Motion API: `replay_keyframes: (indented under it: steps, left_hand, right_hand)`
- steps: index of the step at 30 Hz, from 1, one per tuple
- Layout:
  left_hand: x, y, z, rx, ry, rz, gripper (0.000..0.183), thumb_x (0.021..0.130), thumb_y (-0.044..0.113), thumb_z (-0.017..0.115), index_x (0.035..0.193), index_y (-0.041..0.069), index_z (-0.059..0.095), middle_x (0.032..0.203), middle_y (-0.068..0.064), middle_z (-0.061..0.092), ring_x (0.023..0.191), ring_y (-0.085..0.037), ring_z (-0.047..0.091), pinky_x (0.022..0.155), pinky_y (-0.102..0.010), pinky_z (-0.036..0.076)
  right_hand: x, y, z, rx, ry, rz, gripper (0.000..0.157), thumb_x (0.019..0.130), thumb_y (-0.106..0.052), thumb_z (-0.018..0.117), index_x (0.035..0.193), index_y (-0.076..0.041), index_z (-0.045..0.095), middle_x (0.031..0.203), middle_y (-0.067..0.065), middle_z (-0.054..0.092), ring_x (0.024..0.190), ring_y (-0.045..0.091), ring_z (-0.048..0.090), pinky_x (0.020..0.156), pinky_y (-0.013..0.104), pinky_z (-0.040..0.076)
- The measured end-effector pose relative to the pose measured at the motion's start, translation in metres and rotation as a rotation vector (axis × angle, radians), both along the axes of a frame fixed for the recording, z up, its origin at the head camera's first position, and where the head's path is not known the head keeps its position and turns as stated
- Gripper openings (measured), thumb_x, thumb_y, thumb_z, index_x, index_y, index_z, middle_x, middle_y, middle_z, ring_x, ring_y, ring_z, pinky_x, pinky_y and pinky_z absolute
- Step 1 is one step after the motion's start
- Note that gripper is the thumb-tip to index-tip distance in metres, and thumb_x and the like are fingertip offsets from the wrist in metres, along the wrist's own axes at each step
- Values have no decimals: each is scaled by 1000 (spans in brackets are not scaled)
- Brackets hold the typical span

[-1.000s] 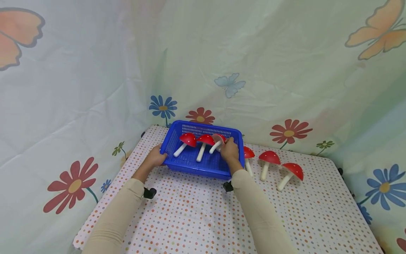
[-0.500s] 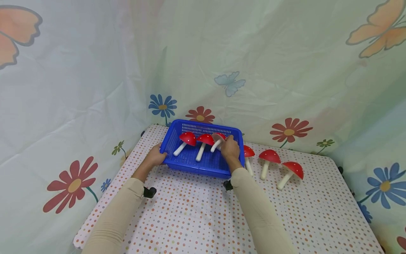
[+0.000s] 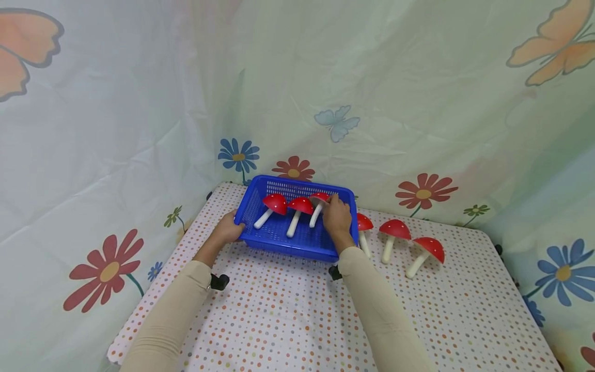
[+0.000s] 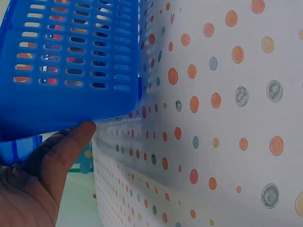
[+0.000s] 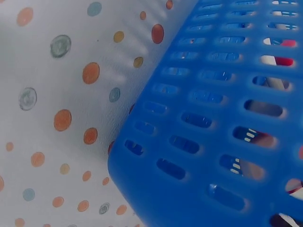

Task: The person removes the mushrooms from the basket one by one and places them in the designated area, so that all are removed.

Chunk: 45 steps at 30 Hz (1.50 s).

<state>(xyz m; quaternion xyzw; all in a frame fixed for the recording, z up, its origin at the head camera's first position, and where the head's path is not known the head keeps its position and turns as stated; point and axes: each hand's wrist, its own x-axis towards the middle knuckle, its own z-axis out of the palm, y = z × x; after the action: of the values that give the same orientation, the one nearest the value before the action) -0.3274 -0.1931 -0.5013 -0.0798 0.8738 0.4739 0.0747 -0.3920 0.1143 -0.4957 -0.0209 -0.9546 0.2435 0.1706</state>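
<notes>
A toy mushroom with a glossy red, white-dotted cap and a pale stem (image 3: 318, 207) lay tilted inside a blue perforated plastic basket (image 3: 289, 249), just right of the head view's centre. The right hand (image 3: 338, 217) was clamped on its cap, pinching the right edge. Two matching mushrooms (image 3: 276, 203) lay to its left in the basket. The left hand (image 3: 228, 229) gripped the basket's left end. Three more red-capped mushrooms (image 3: 395, 229) lay right of the basket, on a desk (image 3: 279, 310) covered in white dotted cloth.
</notes>
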Motion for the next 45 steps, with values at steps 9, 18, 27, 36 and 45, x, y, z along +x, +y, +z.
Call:
replay_keyframes:
  steps: [9,18,27,36,45]
  left_hand:
    - [-1,-1,-3,-11,7,-4,60,98,11,46,155,6,27,140,-28,52,105,-34,67,73,-34,62]
    - [0,0,-1,-26,9,-2,60,98,11,46,155,6,27,140,-27,51,106,-34,67,76,-37,62]
    - [1,0,0,-20,7,-1,60,98,10,46,155,5,27,141,-28,50,107,-35,67,74,-35,62]
    - [-1,0,-1,-9,3,-3,60,99,10,45,156,6,24,142,-29,49,107,-35,67,79,-40,62]
    - [0,0,-1,-15,-7,2,60,99,11,46,156,7,25,141,-29,50,107,-35,67,74,-35,63]
  right_hand:
    - [-6,-1,-4,-124,-14,53,41,99,-32,56,133,-11,45,123,21,62,109,43,62,95,58,51]
    - [-6,1,-7,-147,-8,89,50,89,-13,68,134,-7,46,130,21,57,116,40,59,102,54,49]
    - [-6,3,-5,-230,46,28,26,91,-18,67,114,-6,70,109,15,73,97,31,70,86,44,58]
    - [-3,4,3,-249,95,-37,22,90,-18,65,107,-9,76,101,12,76,88,33,70,77,48,57]
    - [-4,9,4,-279,180,-85,20,88,-16,66,103,-9,78,101,10,76,91,28,70,79,44,57]
